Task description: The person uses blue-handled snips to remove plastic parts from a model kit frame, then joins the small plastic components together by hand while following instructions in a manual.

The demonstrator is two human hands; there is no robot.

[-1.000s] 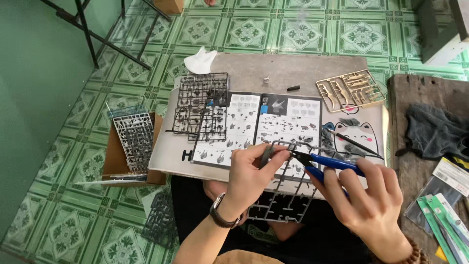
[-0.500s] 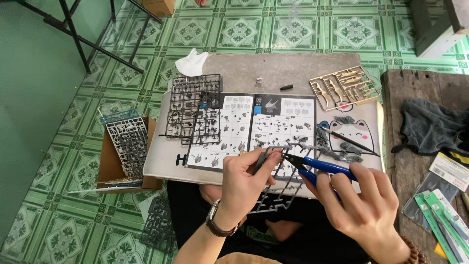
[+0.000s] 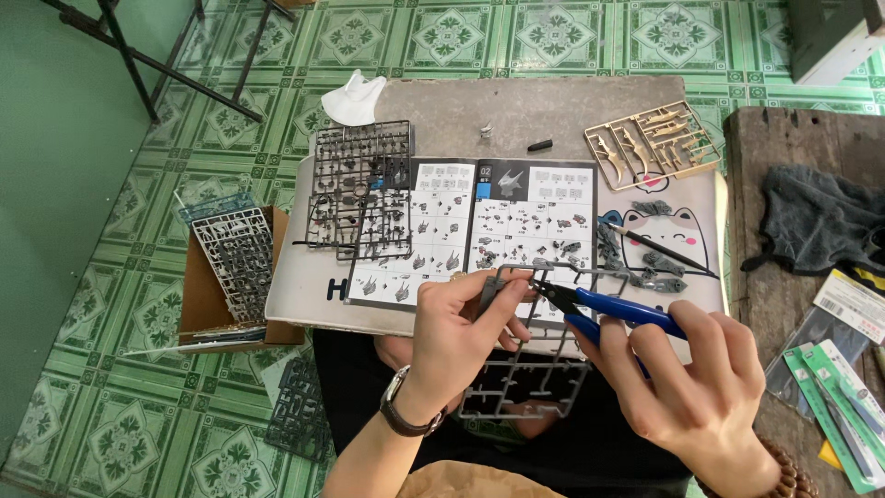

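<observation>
green-white flat packets point(image 3: 834, 392) | far right, on wooden bench point(image 3: 765, 184) | possibly tool packs

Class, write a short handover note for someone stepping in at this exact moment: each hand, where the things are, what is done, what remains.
Left hand: pinches the grey parts frame, held over the lap.
Right hand: grips the blue nippers, tips at the frame's top edge.
Open instruction booklet lies on the board, a dark frame on its left page, a tan frame at the far right.
Done: loose grey pieces lie on the cat mat.
Left: many parts are uncut on the held frame.
</observation>
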